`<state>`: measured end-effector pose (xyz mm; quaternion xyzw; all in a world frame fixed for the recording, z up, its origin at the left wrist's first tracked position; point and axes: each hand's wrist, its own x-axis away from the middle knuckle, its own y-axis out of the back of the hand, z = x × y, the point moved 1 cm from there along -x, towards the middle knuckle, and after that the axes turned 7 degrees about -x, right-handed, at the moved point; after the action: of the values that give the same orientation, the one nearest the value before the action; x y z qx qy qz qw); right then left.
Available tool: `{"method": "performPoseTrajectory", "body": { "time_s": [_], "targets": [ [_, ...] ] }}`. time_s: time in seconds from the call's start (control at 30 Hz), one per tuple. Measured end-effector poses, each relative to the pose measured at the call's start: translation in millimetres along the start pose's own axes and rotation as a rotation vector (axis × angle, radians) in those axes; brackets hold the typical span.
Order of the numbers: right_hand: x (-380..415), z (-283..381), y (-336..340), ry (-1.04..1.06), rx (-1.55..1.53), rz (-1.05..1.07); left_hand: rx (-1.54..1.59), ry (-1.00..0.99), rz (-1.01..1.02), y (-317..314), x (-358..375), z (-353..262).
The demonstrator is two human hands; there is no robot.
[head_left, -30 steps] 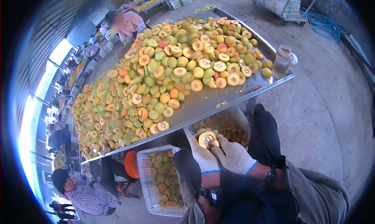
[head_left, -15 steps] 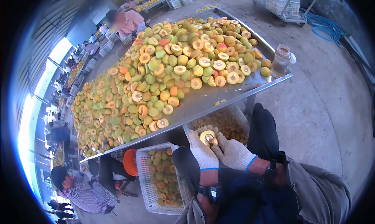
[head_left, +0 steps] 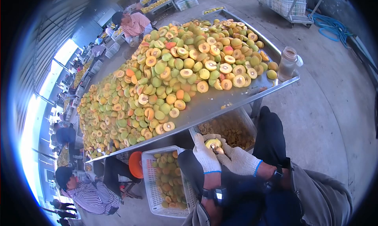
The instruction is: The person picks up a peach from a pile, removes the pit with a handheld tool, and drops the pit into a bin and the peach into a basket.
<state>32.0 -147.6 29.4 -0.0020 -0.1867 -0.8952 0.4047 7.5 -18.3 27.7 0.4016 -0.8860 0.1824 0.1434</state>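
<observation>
My left hand (head_left: 205,157), in a white knit glove, is closed around a yellow-green peach half (head_left: 213,142) with its cut face up. My right hand (head_left: 241,161), gloved too, presses its closed fingers against the fruit's cut face. Something small and curved, apparently a metal pitting tool, shows at those fingertips, mostly hidden. Beneath both hands stands a white crate (head_left: 193,130) of brown pits and scraps (head_left: 232,129). Beyond it, a large heap of halved peaches (head_left: 157,88) covers much of a metal table (head_left: 208,104).
A white basket (head_left: 149,178) of peach halves stands left of my knee, beside an orange bucket (head_left: 136,165). A plastic jar (head_left: 288,62) sits at the table's right corner. One person (head_left: 90,192) sits at left; another (head_left: 134,24) works across the table. A blue hose (head_left: 330,27) lies on the floor.
The view has shifted slightly, so everything sits a little right and lower. My right fingers now cover more of the peach half's cut face, and the metal curve is less visible.
</observation>
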Motion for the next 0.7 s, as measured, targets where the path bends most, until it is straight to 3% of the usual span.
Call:
{"method": "performPoseTrajectory", "body": {
  "time_s": [0.2,0.4,0.47,0.7],
  "targets": [
    [7,-8,-1,0.002,-0.055,-0.017,-0.066,-0.061,0.056,-3,2,5],
    [12,0,3,-0.010,-0.072,-0.041,-0.119,-0.098,-0.021,-9,10,2],
    [16,2,7,-0.035,-0.129,-0.019,-0.120,-0.198,0.046,-9,13,3],
    [16,-15,8,0.050,-0.255,0.092,0.064,-0.212,0.239,4,7,13]
  ]
}}
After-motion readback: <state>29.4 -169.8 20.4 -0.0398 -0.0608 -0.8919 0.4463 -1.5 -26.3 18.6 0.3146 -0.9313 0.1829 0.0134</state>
